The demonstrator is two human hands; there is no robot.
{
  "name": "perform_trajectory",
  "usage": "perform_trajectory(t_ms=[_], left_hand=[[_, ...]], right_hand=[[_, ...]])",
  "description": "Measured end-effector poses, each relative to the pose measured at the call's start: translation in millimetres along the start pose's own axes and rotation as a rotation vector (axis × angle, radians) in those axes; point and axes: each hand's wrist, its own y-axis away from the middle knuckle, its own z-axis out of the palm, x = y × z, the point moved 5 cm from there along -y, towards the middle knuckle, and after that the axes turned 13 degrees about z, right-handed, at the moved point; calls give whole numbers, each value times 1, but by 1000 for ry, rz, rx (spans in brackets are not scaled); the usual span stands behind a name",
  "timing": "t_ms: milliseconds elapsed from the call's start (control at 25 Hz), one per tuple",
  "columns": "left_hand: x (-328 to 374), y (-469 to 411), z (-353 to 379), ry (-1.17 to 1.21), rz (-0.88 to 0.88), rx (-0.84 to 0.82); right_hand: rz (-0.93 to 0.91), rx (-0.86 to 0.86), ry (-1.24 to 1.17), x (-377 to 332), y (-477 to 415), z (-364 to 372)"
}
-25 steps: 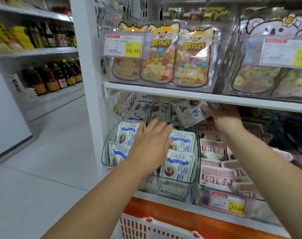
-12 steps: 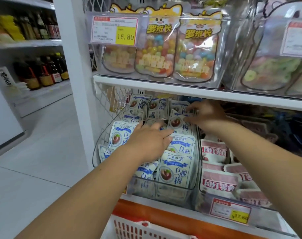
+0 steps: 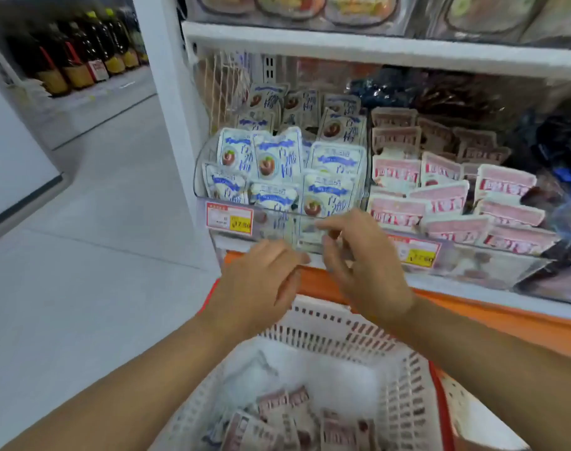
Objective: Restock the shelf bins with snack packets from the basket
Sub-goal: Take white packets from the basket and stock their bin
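Head view: pinkish snack packets (image 3: 277,418) lie blurred in the white basket (image 3: 404,385), cut off below. Above it the left hand (image 3: 258,288) hangs loosely curled and the right hand (image 3: 369,268) is spread and relaxed, both empty. Beyond, the clear bin (image 3: 271,222) holds white-and-blue packets (image 3: 277,157); whether the fingertips touch it is unclear.

Dark bottles (image 3: 82,56) line a far-left shelf (image 3: 115,89) across the pale floor (image 3: 98,255); candy pouches (image 3: 290,4) sit topmost.

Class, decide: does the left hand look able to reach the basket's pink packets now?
Probably yes: the left hand hovers empty above the open basket, nothing covering the pink packets.
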Motion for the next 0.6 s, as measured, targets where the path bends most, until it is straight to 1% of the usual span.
perform_trajectory(t_ms=[40,80,120,160,200,240,320,360,400,480,600], left_hand=[[0,25,27,49,-89,-166],[-1,59,58,105,-224,-381],[-4,98,88,164,-363,-595],[-6,134,113,236,-492,-762],[-9,169,134,292,-602,-881],[-11,198,152,342,-705,-960],[-16,238,179,384,-869,-1018],[-21,252,190,384,-940,-1000],[-25,262,201,385,-996,-974],[-30,274,218,337,-1007,-937],[-25,284,238,275,-961,-925]], right_hand=[[-14,-97,41,5,25,16],[46,-235,87,17,55,37],[180,-380,131,34,85,59],[368,-519,170,55,115,77],[588,-626,188,79,143,91],[808,-682,175,101,171,101],[1201,-737,107,136,217,112],[1344,-758,77,148,236,114],[1444,-775,56,157,251,116],[1553,-790,41,173,273,119],[1641,-783,33,189,288,130]])
